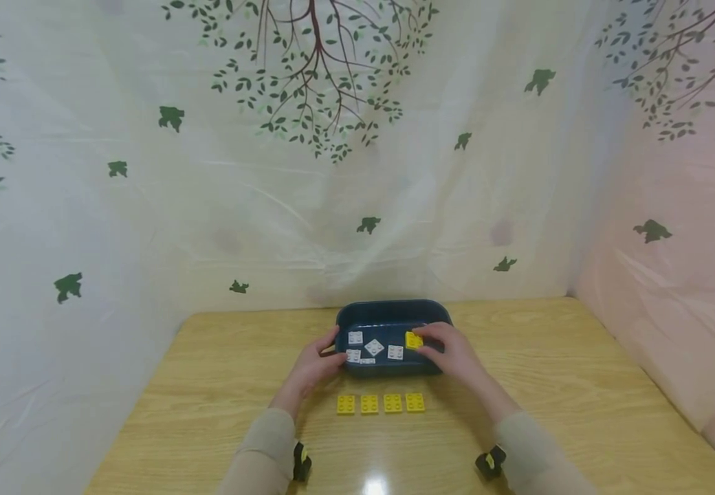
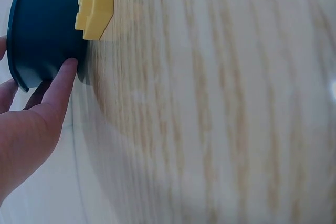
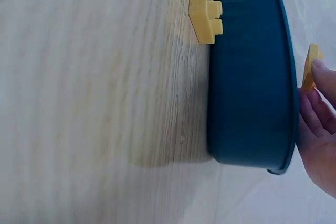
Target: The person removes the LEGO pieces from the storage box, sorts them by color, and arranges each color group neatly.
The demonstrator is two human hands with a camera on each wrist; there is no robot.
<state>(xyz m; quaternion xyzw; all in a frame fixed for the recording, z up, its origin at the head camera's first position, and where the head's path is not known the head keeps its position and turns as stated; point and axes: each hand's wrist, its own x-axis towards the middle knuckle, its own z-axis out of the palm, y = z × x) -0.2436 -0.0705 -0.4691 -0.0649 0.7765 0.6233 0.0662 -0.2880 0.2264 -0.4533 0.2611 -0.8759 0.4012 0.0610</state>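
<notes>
Pale sheeting (image 1: 116, 227) printed with dark green shapes fills the left and top of the head view, above a wood-grained table (image 1: 209, 371) that spreads across the lower part of the frame. Left of the lower centre, a light sleeve (image 1: 266, 436) with a black device (image 1: 302, 462) beside the cuff leads up to the left hand (image 1: 314, 361), which holds the left end of a dark blue tray (image 1: 394, 371), thumb on the near wall and fingers at the end, the grip only slightly closed. Inside the tray, from its left side to its middle, lie five white bricks (image 1: 374, 347), the lowest partly hidden by the near wall. Just below the tray, at lower centre, four yellow bricks (image 1: 369, 403) form a row on the table, studs up, small gaps between them. Right of the white bricks, the right hand (image 1: 456, 354) pinches one more yellow brick (image 3: 311, 66) between thumb and fingers, the grip open only as wide as the brick; the right wrist view shows it above the rim. At far right hangs pinkish sheeting (image 1: 691, 295).
</notes>
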